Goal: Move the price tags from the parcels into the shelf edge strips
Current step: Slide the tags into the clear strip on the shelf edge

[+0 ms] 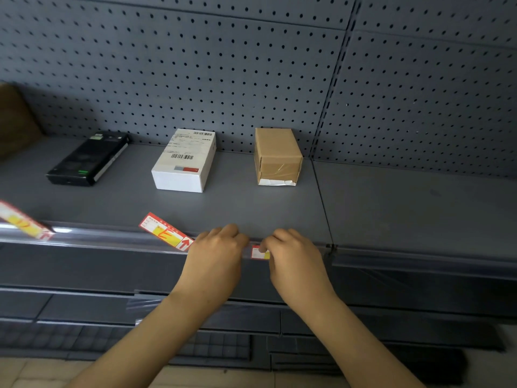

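Note:
Three parcels stand on the grey shelf: a black box (pixel 88 158), a white box (pixel 184 161) and a brown cardboard box (pixel 277 156). A red, white and yellow price tag (pixel 260 252) sits in the clear shelf edge strip (pixel 112 238) below the brown box. My right hand (pixel 293 261) pinches that tag's right end. My left hand (pixel 215 259) presses on the strip just left of it. A second tag (pixel 166 232) leans tilted in the strip below the white box. A third tag (pixel 22 221) tilts at the far left.
A grey pegboard wall (pixel 251 79) backs the shelf. A seam (pixel 321 197) divides the shelf from a bare section on the right. Lower shelves (pixel 84 309) and a pale tiled floor (pixel 42 373) lie below. A brown object (pixel 14 119) shows at the left edge.

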